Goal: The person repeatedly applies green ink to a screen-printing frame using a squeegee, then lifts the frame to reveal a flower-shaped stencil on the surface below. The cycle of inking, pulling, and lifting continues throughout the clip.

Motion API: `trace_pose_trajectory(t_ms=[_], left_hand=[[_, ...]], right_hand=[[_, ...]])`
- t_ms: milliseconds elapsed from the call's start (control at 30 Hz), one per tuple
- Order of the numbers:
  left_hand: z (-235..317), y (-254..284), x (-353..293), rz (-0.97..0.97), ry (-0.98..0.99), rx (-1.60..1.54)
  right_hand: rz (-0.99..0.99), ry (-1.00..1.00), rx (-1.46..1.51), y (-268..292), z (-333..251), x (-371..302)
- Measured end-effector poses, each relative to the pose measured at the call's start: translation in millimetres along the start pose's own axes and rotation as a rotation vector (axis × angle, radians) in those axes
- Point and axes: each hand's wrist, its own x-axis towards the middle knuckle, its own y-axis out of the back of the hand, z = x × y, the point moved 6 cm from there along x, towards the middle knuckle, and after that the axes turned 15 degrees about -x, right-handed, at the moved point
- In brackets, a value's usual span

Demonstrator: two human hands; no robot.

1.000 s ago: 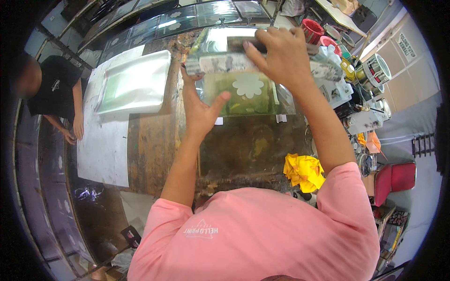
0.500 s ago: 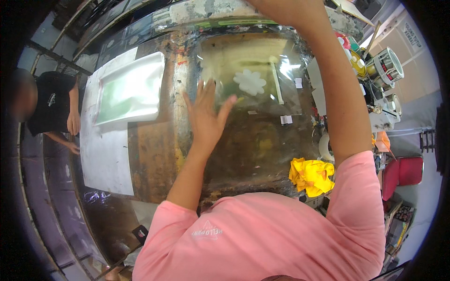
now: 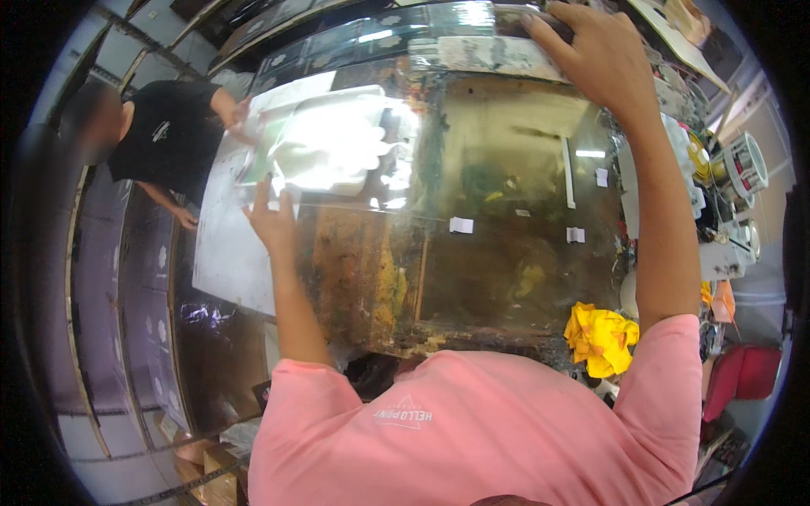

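Note:
My left hand [image 3: 272, 223] is at the near edge of a clear plastic sheet [image 3: 363, 208], its fingers on the sheet's corner. The sheet lies over or just above a glossy white-and-green stack [image 3: 278, 143] at the left, and strong glare hides its print. My right hand [image 3: 595, 55] is raised at the far side of the table, thumb and fingers around a dark brown bar-like piece [image 3: 553, 27]; its full shape is cut off by the frame. A co-worker's hand [image 3: 240, 126] reaches to the stack's left side.
The brown glass-like work surface [image 3: 498, 278] bears a white strip [image 3: 568, 173] and small white tabs [image 3: 461, 225]. A crumpled yellow cloth [image 3: 601, 339] lies at the near right corner. Ink cans [image 3: 742, 173] stand at the right, and a rack [image 3: 126, 320] at the left.
My left hand and the clear sheet with a white flower print have moved left, off the brown surface to the stack. The co-worker's hand has come up to the stack.

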Motion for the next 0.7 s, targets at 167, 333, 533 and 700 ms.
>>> trace_pose_trajectory(t_ms=[167, 333, 533, 700], left_hand=[[-65.4, 61.0, 21.3, 0.146, 0.156, 0.280], [15.9, 22.7, -11.5, 0.289, -0.229, 0.411], [88.4, -91.1, -20.3, -0.273, -0.424, 0.526], [73.1, -111.4, -18.4, -0.335, -0.378, 0.587]], right_hand=[[0.006, 0.034, -0.050, -6.0, 0.6, -6.1], [-0.084, 0.009, -0.072, -9.3, 1.3, -10.7], [0.001, 0.043, 0.004, -7.5, 2.8, 4.9], [-0.117, 0.017, -0.006, -14.1, 4.7, 1.1]])
